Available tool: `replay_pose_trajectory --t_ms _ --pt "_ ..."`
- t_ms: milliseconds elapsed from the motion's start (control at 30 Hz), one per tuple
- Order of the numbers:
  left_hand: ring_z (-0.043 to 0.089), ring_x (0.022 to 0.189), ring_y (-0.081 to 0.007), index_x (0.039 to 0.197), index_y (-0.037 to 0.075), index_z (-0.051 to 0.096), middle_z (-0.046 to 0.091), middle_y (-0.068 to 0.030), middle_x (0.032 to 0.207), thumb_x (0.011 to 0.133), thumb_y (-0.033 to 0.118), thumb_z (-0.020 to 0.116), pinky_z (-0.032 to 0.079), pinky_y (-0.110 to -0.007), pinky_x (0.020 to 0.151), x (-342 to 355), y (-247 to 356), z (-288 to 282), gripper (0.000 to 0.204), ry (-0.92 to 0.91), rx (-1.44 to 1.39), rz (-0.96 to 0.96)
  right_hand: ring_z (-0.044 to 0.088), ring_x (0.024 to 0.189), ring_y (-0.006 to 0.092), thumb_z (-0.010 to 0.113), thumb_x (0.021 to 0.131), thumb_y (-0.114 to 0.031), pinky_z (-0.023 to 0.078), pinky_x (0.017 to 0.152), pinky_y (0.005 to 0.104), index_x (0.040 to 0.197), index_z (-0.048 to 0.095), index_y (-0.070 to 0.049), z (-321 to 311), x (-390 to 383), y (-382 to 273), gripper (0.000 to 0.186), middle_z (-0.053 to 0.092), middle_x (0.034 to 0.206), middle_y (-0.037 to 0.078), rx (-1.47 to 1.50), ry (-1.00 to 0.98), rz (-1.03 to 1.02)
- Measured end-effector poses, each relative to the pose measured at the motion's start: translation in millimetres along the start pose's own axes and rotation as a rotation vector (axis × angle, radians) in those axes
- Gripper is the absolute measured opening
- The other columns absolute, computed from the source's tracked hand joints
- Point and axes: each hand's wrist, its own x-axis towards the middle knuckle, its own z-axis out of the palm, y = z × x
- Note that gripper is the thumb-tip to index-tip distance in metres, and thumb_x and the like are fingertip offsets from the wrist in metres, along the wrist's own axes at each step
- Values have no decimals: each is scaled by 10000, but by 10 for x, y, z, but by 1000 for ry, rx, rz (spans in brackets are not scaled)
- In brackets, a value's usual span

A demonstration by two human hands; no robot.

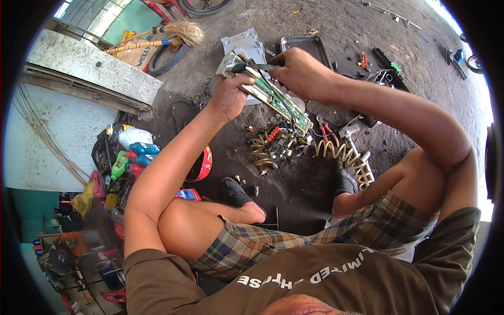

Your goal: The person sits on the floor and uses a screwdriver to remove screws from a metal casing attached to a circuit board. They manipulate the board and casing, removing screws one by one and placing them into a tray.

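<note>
While gripped by both hands (262, 79), green circuit board (278, 100).

A coiled yellow hose (346, 155), a metal tray (307, 44) and a straw broom (181, 31) lie on the ground.

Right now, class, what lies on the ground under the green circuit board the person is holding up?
Below the circuit board lie a small pile of electronic parts, a coiled yellow hose and red-handled pliers. The ground directly beneath the board is covered.
</note>
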Motion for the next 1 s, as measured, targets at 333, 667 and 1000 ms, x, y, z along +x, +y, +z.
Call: replay_pose_trajectory --t_ms 333,667,1000 --pt "630 1080 -199 1317 115 596 623 -42 1155 797 -172 575 527 -383 1011 26 19 5 594 9 130 53 627 640 207 655 995 -289 545 672 453 1090 739 110 -107 -36 -123 418 679 767 182 48 -2 17" --pt "629 1099 -198 1350 115 579 623 -49 1186 796 -162 534 533 -422 1019 58 -33 -81 621 36 122 15 778 826 370 647 922 -136 607 751 480 1011 705 1 -169 -3 -106 173 752 791 183 -678 67 -582" --pt "630 1144 -250 1323 107 580 622 -71 1186 807 -157 536 508 -482 1086 36 79 -59 582 61 38 -75 771 794 390 658 917 -84 605 719 505 1046 661 14 -159 186 67 161 735 776 198 -730 89 -698"
